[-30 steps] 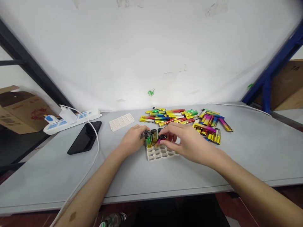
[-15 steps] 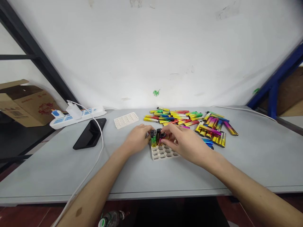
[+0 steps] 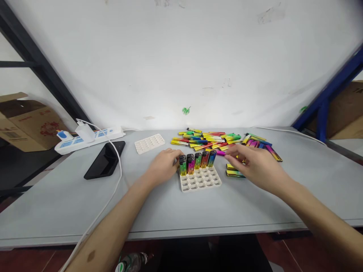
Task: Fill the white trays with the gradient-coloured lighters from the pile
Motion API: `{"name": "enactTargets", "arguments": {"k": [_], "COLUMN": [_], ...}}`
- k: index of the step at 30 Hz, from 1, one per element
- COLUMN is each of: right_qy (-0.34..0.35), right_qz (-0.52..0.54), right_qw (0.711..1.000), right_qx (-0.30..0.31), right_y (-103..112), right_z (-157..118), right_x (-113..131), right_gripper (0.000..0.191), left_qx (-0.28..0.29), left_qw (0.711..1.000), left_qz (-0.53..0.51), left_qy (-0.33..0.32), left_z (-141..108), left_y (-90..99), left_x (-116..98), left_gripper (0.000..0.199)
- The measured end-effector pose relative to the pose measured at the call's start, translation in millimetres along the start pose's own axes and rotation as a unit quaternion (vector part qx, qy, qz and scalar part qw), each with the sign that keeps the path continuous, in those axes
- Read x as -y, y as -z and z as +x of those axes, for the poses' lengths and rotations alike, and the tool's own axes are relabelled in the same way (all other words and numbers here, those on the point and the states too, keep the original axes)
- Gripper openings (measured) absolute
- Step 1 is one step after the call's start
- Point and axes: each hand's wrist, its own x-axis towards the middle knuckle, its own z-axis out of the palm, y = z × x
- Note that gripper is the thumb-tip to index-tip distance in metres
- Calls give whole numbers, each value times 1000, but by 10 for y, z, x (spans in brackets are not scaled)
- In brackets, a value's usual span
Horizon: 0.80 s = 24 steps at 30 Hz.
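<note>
A white lighter tray (image 3: 202, 180) with rows of holes lies on the table, and several lighters stand upright along its back and left side. My left hand (image 3: 164, 168) is closed at the tray's back left corner, beside a green-and-yellow lighter (image 3: 183, 167); its fingertips are partly hidden behind the lighters. To the right of the tray, my right hand (image 3: 255, 164) pinches the end of a lying purple lighter (image 3: 220, 153). Under that hand lie a few loose gold and green lighters (image 3: 234, 173). A blue lighter (image 3: 211, 158) stands at the right end of the back row.
A pile of metallic coloured lighters (image 3: 198, 140) lies behind the tray, with more lighters (image 3: 273, 152) at right. A second white tray (image 3: 149, 144), a black phone (image 3: 103, 162), a white cable (image 3: 117, 181) and a power strip (image 3: 110, 133) occupy the left side.
My right hand has left the pink lighter standing in the tray and moved right to a lying purple one. My left hand stays at the tray's corner.
</note>
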Motion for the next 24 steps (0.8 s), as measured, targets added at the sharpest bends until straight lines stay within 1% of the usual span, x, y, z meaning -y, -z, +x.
{"name": "enactTargets", "arguments": {"k": [1,2,5,7,10,13,15,18,20,24], "right_qy": [-12,-9,45,69,86,98,89,75,68,47], "right_qz": [-13,-29,-74,-90,-108,-112,-108,-97,-88,-53], "right_qw": [1000,999,993,989,987,986,988,990,991,991], "right_qx": [10,29,82,93,77,71,71,69,76,111], "right_y": [19,33,50,46,27,-2,-20,-37,-42,-50], "right_z": [-45,-92,-234,-315,-400,-453,-484,-531,-558,-591], "right_x": [-113,-222,-486,-580,-620,-610,-604,-606,-611,-623], "right_gripper": [24,25,27,29,33,28,27,31,33,33], "left_qx": [1,0,-2,-3,2,4,4,6,6,1], "left_qw": [1000,1000,1000,1000,1000,1000,1000,1000,1000,1000], "left_qz": [2,3,6,5,2,-2,-4,-2,-3,-1], "left_qy": [-3,-5,-8,-8,-5,0,1,4,7,10], "left_z": [0,0,2,3,4,5,5,3,1,0], "left_y": [-2,-5,-14,-12,4,19,24,25,22,14], "left_x": [3,7,20,18,-1,-20,-27,-34,-34,-20], "left_gripper": [33,33,34,35,35,35,35,35,35,35]}}
